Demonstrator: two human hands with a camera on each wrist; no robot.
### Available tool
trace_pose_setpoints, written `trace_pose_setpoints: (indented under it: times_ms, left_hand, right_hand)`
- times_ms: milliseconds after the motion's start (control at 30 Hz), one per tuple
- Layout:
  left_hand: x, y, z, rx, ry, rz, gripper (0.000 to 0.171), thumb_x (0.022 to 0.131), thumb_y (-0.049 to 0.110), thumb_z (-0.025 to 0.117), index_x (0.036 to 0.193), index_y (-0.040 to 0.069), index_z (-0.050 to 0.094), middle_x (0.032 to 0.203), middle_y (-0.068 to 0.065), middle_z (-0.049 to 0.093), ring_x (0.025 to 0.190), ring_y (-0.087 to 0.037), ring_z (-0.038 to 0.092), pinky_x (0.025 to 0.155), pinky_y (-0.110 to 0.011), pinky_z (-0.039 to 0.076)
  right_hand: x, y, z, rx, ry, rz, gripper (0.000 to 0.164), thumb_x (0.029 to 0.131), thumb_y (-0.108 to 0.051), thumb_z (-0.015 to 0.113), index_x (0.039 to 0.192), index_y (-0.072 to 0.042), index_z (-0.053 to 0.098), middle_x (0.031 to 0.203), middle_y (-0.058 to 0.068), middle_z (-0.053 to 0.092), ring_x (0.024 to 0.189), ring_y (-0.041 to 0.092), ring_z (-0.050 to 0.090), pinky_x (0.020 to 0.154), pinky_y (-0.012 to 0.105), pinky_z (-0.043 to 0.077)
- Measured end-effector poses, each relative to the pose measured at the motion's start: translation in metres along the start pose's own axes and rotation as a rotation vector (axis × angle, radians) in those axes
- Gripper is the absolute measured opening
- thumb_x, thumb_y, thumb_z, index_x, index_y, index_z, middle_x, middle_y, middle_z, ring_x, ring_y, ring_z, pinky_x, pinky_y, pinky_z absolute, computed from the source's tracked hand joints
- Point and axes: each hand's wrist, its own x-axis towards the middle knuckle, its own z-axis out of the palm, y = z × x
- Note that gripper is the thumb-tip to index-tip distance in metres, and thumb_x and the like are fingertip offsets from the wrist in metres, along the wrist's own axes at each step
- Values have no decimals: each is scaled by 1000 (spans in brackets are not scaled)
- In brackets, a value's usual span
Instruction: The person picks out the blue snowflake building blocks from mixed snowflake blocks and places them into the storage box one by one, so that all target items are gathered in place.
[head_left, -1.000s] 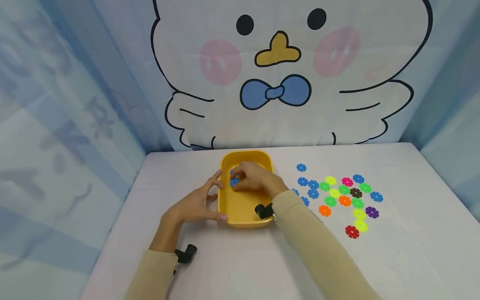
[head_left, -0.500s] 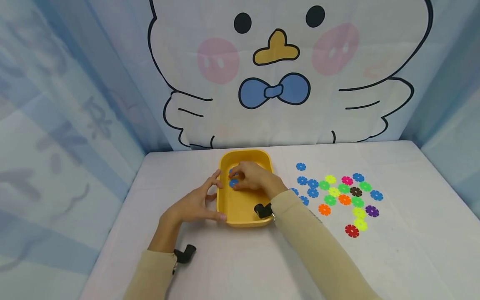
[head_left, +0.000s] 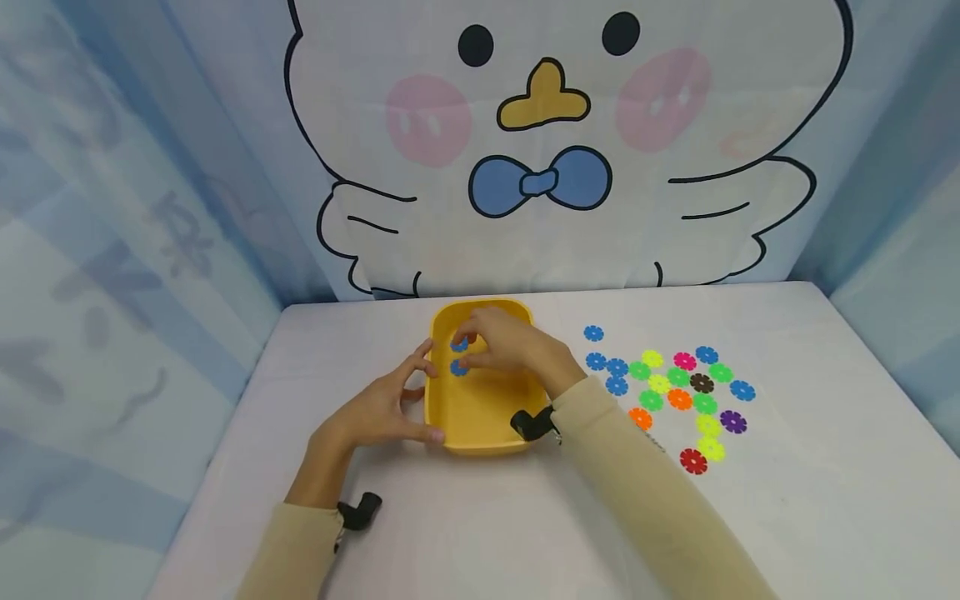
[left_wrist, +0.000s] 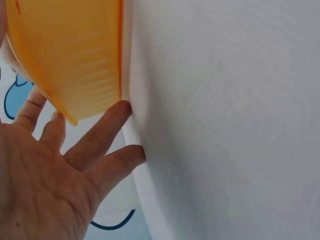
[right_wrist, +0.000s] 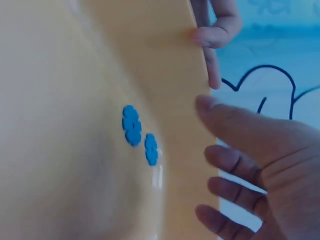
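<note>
1. Fingers (left_wrist: 101,132) of your left hand (head_left: 373,408) are spread, touching the left side of the yellow tray (head_left: 486,417) on the white counter (head_left: 450,525).
2. Your right hand (head_left: 506,340) is over the tray, thumb and fingers parted with nothing between them.
3. You have 2 blue notched discs (head_left: 459,368) lying on the tray floor by its left wall, close together, just under your right fingertips.
4. Right of the tray, you have more discs scattered on the counter: several blue (head_left: 617,386), green (head_left: 651,400) and yellow (head_left: 658,384), 2 orange (head_left: 679,400), plus 1 pink (head_left: 685,361), 1 dark brown (head_left: 702,383), 1 purple (head_left: 733,422) and 1 red (head_left: 693,461).
5. Both your sleeves (head_left: 660,487) are beige; behind the counter hangs a cloth backdrop (head_left: 630,233) printed with a cartoon bird wearing a blue bow tie.
</note>
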Motion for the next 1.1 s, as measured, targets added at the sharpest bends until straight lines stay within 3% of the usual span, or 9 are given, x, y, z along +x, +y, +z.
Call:
trace_pose_setpoints:
  times_ms: [167,400,767,967,1100]
  left_hand:
    - [0,2,0,8,2,-3,88,74,43,93,143,23,42,172,15,8,133,-36,58,111,-54,46]
    - [0,0,-2,5,6,-2,87,73,44,93,141,22,45,173,15,6,133,-34,59,112,-51,46]
    - [0,1,-1,-3,10,-12,89,71,45,94,141,24,43,172,17,6,133,-35,59,114,-51,44]
    - [0,3,-1,-2,0,-25,89,72,47,93,141,24,42,173,16,5,133,-36,59,114,-52,44]
    - [0,3,0,-5,1,-19,88,72,46,93,140,23,42,173,14,5,133,-36,58,113,-52,44]
  right_hand:
    - [-23,-1,-15,-31,70,-68,34,97,-33,73,125,-15,71,119,4,67,117,28,58,106,40,50]
    - [-56,5,-22,18,182,-71,35,98,-33,72,129,-18,69,121,-1,65,117,22,53,106,43,49]
    - [-89,28,-24,104,391,-201,47,97,-18,73,141,-13,58,116,4,62,106,27,58,90,47,56]
    - [-98,39,-21,122,458,-161,48,96,-20,74,141,-14,57,118,6,63,106,28,59,91,49,57]
    - [-107,46,-21,105,451,-118,47,97,-22,73,141,-16,57,120,7,64,108,25,58,91,44,57]
